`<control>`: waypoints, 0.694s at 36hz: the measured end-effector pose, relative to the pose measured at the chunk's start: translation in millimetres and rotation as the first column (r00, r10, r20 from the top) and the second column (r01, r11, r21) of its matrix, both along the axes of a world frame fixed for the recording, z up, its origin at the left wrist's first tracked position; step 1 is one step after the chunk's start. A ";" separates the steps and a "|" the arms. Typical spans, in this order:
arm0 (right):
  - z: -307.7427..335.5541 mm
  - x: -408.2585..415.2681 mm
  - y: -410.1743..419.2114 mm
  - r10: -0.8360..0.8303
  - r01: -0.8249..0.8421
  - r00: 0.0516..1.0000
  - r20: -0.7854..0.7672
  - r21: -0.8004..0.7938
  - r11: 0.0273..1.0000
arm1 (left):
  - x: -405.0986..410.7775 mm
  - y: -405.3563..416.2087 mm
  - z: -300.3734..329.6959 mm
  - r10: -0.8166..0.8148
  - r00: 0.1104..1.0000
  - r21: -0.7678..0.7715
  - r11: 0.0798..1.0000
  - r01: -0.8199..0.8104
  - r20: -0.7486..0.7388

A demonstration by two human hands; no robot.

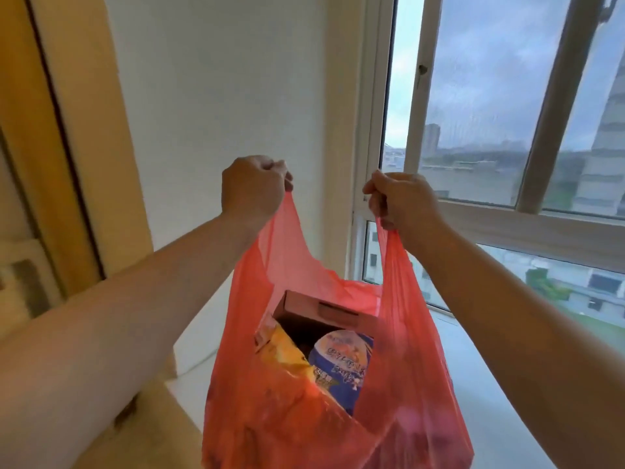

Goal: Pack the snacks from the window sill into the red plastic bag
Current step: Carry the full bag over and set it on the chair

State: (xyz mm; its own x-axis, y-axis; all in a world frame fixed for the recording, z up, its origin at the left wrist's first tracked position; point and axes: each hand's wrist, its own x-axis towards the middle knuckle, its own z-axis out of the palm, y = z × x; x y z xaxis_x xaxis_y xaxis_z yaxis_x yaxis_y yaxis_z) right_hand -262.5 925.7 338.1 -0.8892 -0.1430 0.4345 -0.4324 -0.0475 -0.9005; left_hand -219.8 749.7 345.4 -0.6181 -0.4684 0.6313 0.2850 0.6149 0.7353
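Gripping handles, left hand [253, 187], right hand [399, 201] hold translucent red bag [270, 401] open; snacks [341, 363] inside.

head: worn on person | faces forward-down | close to window [490, 130]

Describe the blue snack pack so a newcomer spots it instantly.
Find the red plastic bag held up by both handles before the window. Look into its open mouth: the blue pack sits right of the yellow packet, below the cardboard box. Only it is blue with a pale oval.
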 end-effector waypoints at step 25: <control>-29.6 140.1 -210.0 0.572 -0.600 0.789 0.222 0.084 0.795 | 206.8 -160.1 -41.0 0.374 0.904 0.020 0.922 -0.386 0.206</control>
